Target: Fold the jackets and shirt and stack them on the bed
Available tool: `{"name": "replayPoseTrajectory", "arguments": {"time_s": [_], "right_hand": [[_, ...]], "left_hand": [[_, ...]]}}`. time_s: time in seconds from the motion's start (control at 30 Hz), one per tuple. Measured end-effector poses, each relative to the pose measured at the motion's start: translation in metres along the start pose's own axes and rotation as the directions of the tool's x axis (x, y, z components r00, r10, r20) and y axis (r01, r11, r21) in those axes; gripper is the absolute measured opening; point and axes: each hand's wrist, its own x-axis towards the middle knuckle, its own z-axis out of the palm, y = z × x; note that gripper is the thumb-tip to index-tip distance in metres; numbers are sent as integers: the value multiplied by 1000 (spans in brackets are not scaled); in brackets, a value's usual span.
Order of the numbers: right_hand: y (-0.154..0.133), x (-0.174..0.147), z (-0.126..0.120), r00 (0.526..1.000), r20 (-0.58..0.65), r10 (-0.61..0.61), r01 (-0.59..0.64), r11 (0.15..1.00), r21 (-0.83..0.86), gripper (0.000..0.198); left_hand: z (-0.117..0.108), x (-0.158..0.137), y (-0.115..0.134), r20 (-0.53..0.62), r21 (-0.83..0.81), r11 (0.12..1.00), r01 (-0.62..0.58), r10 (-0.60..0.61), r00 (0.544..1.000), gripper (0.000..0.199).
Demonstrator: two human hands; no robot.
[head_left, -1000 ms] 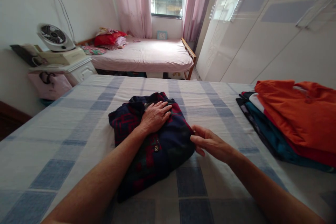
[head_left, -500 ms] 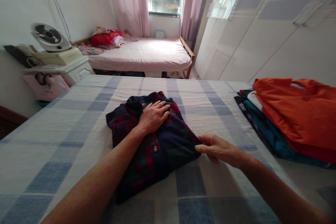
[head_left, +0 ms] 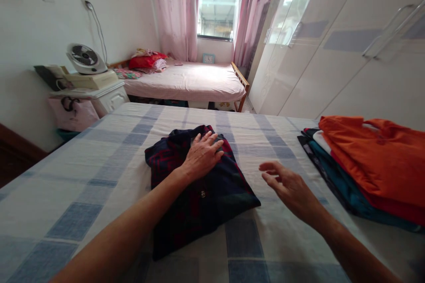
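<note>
A dark navy shirt (head_left: 226, 199) with red and green patterning lies folded on the bed, its collar toward the far side and a small button showing on its front. My left hand (head_left: 203, 154) rests flat on the upper part of the shirt, fingers spread. To the right of the shirt, my right hand (head_left: 282, 181) hovers above the sheet, its fingers loosely curved and apart, with nothing in them. The part of the shirt beneath my left hand and forearm is hidden.
A stack of folded clothes, topped by an orange shirt (head_left: 375, 163), sits at the right on the checked bedsheet (head_left: 113, 163). Beyond the bed stand a second bed with a pink sheet (head_left: 195, 82), a cabinet (head_left: 111, 97) bearing a fan (head_left: 86, 58), and a white wardrobe (head_left: 318, 66).
My right hand has let go of the shirt's right corner and lifted away from it. My left hand stays on the shirt. The camera view has tilted up and shifted left.
</note>
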Motion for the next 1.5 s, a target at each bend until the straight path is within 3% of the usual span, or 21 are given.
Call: {"name": "replayPoseTrajectory", "arguments": {"time_s": [0.1,0.2,0.3,0.4,0.47,0.57,0.67,0.73,0.8,0.83,0.9,0.93,1.0,1.07,1.13,1.23,1.37,1.43,1.5], "right_hand": [[-26,10,9,968,-11,-250,250,968,-6,39],[-35,25,39,895,99,-435,444,892,-88,44],[-25,45,70,891,210,-402,445,864,-236,48],[-17,64,80,927,192,-323,370,870,-327,46],[-20,72,77,946,99,-308,323,882,-344,43],[-30,74,77,929,-31,-369,334,871,-360,44],[-35,70,89,925,52,-376,368,854,-368,47],[-38,64,97,942,60,-329,327,866,-377,47],[-47,55,99,943,-23,-333,301,878,-373,45],[-54,48,98,928,-54,-369,327,875,-357,43],[-71,31,95,878,-21,-478,452,844,-289,39],[-80,21,95,844,35,-535,527,815,-241,38],[-96,1,97,768,168,-619,640,756,-140,39],[-103,-13,104,696,276,-663,702,708,-70,42],[-104,-20,112,657,335,-675,727,685,-44,46],[-98,-22,121,643,379,-666,730,682,-41,46],[-96,-23,120,635,387,-668,733,679,-31,41],[-100,-21,113,633,373,-678,733,680,-6,40],[-104,-14,103,657,303,-690,723,691,4,39]], "left_hand": [[-23,-31,25,51,-61,968,-244,247,968,38],[-26,-76,47,161,-196,903,-383,415,896,47],[-21,-110,58,226,-285,855,-434,500,836,49],[-26,-122,54,258,-381,812,-442,553,792,42],[-31,-125,45,240,-383,847,-369,477,845,40],[-31,-136,27,174,-277,944,-179,233,957,47],[-26,-155,13,180,-300,947,-110,170,969,58],[-29,-165,3,184,-406,913,-30,114,976,48],[-38,-166,-16,97,-487,858,164,-134,986,33],[-43,-163,-29,43,-524,798,297,-324,945,31],[-50,-153,-62,-11,-593,613,522,-654,756,37],[-52,-147,-79,42,-632,496,596,-746,665,43],[-50,-133,-110,123,-661,390,642,-787,604,50],[-43,-120,-129,154,-681,366,634,-775,613,49],[-34,-108,-137,131,-702,380,603,-763,633,43],[-22,-97,-139,21,-699,455,553,-759,651,37],[-19,-90,-135,-165,-575,601,555,-750,641,32],[-25,-87,-123,-258,-493,699,519,-687,680,34],[-33,-83,-102,-312,-429,795,430,-577,755,36]]}}
